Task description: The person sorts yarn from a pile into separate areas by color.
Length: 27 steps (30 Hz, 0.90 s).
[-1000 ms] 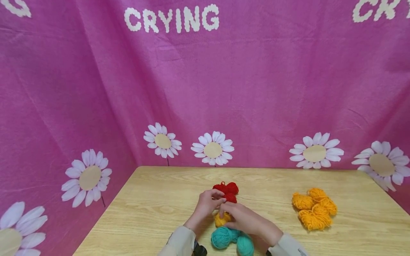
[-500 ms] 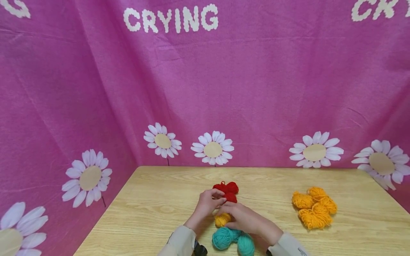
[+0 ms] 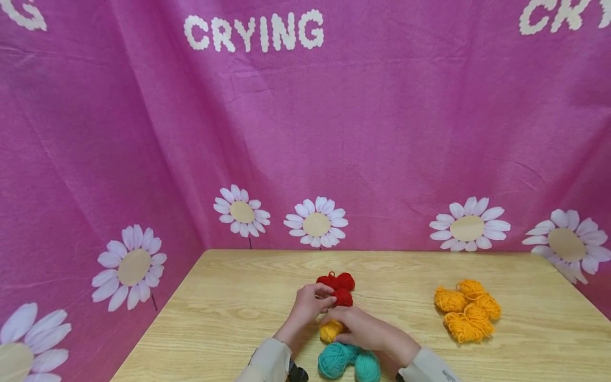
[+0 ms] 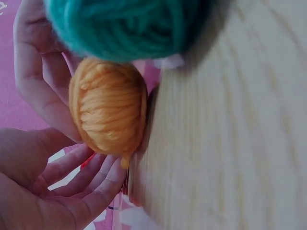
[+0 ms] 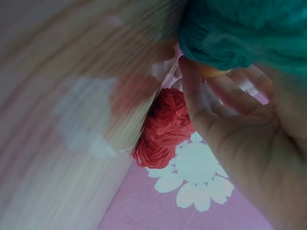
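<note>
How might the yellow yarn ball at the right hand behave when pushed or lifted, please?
Being rounded, the yellow ball might roll a little. Wound from thick yarn, it would probably squash, and its ridges should resist slipping.

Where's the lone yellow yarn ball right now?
In the head view, the yellow ball is low centre, held in the right hand, between the red yarn and the teal yarn.
</note>
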### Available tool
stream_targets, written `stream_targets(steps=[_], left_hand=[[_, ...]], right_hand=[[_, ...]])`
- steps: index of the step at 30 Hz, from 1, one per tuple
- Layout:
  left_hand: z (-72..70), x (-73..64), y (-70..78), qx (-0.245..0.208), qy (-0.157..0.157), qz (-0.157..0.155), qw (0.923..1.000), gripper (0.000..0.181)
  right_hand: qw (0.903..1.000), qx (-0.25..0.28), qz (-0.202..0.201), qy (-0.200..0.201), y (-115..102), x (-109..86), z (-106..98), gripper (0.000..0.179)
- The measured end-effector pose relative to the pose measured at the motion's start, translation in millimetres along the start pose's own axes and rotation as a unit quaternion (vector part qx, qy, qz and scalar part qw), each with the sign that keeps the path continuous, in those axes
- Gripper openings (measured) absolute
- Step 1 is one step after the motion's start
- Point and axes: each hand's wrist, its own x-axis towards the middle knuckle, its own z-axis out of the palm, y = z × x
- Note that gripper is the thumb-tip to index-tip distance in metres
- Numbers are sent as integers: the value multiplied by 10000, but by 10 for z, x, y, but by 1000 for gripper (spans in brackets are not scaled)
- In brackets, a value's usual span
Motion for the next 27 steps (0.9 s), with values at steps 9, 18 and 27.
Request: stream_targets(steps=[9, 18, 27], left_hand=[[-1, 6, -14, -40, -77, -67, 9999, 18], [-23, -5, 10, -25, -84, -50, 9999, 18], [-10, 14, -29, -48, -87, -107, 9999, 16]], right_hand=[[9994, 353, 1, 39, 12, -38, -7, 33], [9972, 742, 59, 92, 3, -82, -27, 34], [9957, 818, -192, 386, 22, -255, -83, 33]])
